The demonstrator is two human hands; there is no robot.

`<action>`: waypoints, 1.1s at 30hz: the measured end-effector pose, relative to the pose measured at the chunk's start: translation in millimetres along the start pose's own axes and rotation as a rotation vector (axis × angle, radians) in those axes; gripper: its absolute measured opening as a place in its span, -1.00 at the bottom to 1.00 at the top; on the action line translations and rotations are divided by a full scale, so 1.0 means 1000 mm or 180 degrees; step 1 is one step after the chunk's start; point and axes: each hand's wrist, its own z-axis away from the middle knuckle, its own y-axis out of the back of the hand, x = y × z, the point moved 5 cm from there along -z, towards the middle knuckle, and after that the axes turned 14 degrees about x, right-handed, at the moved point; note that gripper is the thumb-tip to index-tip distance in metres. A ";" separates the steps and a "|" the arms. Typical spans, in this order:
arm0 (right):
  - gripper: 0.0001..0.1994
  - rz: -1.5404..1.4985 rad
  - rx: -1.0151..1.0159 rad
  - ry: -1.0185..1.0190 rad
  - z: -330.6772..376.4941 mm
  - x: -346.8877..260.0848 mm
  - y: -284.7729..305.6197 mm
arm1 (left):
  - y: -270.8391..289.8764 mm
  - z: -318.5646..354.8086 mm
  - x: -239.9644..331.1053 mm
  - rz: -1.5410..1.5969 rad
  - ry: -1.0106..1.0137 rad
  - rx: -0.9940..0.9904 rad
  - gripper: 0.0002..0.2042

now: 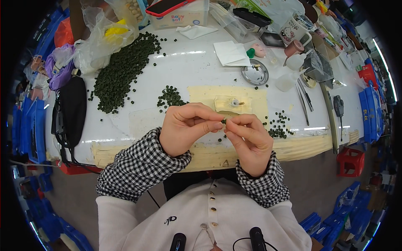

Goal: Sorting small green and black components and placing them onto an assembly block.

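Note:
My left hand and my right hand meet over the table's front edge, fingertips pinched together. Between them is a small dark green piece, mostly covered by the fingers, so its exact kind does not show. Just beyond the fingers, a small block with a short peg stands on a yellow taped pad. Small dark green pieces lie in a large pile at the far left. A smaller heap sits beyond my left hand, and several scattered pieces are beside my right.
A round metal dish and folded white paper lie farther back. Tweezers rest at the right, near a black handheld radio. A black pouch and plastic bags edge the left; a mug stands back right.

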 end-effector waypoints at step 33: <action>-0.73 0.1825 0.0618 0.0991 -0.036 -0.008 0.029 | 0.003 -0.001 0.000 -0.0070 0.0098 0.0091 -0.84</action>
